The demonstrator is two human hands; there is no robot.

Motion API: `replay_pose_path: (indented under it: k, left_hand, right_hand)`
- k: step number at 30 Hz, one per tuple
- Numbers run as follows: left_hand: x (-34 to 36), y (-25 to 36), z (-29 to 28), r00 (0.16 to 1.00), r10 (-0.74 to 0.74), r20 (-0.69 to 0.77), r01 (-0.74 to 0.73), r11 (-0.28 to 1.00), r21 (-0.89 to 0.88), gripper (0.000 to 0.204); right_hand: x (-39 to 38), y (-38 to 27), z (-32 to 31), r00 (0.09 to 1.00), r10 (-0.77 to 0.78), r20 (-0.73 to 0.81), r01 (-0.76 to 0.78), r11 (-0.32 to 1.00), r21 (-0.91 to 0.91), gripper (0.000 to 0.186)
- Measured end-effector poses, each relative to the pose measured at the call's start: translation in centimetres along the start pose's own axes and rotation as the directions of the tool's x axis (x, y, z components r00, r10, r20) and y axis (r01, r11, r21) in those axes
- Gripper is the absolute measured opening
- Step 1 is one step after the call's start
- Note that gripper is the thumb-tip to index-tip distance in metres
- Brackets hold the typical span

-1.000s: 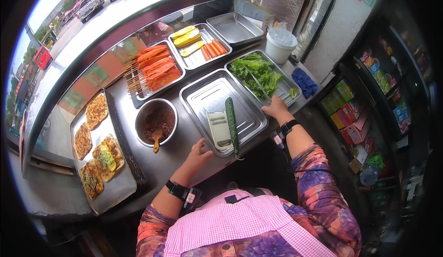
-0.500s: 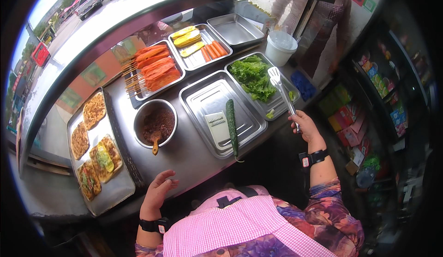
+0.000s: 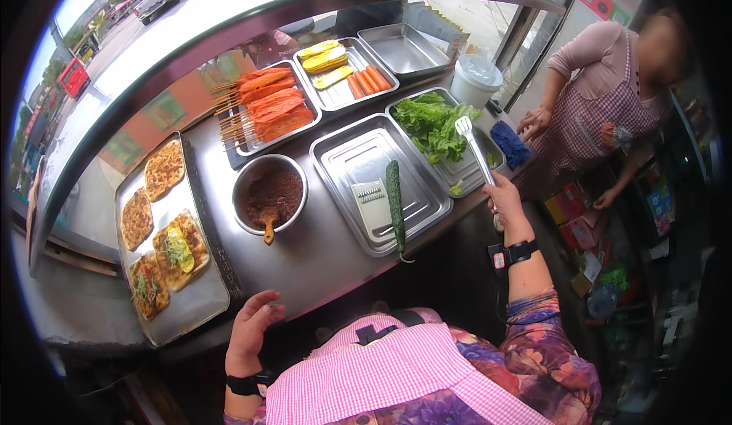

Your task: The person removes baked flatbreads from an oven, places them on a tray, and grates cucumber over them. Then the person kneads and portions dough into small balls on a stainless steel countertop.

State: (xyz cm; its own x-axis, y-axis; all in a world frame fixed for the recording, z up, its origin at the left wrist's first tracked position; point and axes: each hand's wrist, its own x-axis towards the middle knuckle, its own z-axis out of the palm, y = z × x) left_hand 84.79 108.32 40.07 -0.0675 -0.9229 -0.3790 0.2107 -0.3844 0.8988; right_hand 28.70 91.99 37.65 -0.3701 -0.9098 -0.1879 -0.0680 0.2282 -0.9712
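Head view: nearest, my left hand (image 3: 250,330) is empty, raised beside the desk (image 3: 320,265), fingers loosely parted. Farther out, my right hand (image 3: 506,199) is wrapped around the tongs (image 3: 482,161); I'd judge a light grip and steady wrist best, to spare the leaves. The tongs look slim and silvery, pale slotted tip appearing over the frilly, bright-green lettuce (image 3: 432,124) in its steel tray (image 3: 471,172).

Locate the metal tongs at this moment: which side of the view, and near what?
In the head view, the metal tongs are right of centre, gripped in the person's right hand, their tip showing against the green lettuce.
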Motion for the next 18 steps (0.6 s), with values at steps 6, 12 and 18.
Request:
replay_pose_path:
  k: [6,12,18]
  left_hand:
    - [-1.3,-0.1,-3.0,0.999,0.034,0.028,-0.032,0.996,-0.083,0.031]
    - [-2.4,-0.5,-6.9,0.998,0.041,0.055,-0.036,0.995,-0.098,0.033]
    - [-5.1,-0.6,-11.5,0.997,0.060,0.042,-0.052,0.984,-0.168,0.030]
  right_hand:
    - [-3.7,-0.6,-0.2,0.997,-0.019,-0.077,0.014,0.998,-0.063,0.059]
    - [-5.9,-0.4,1.9,0.996,0.009,-0.093,-0.011,1.000,-0.018,0.057]
    - [-8.7,-1.1,4.2,0.998,0.050,-0.035,-0.047,0.996,0.079,0.049]
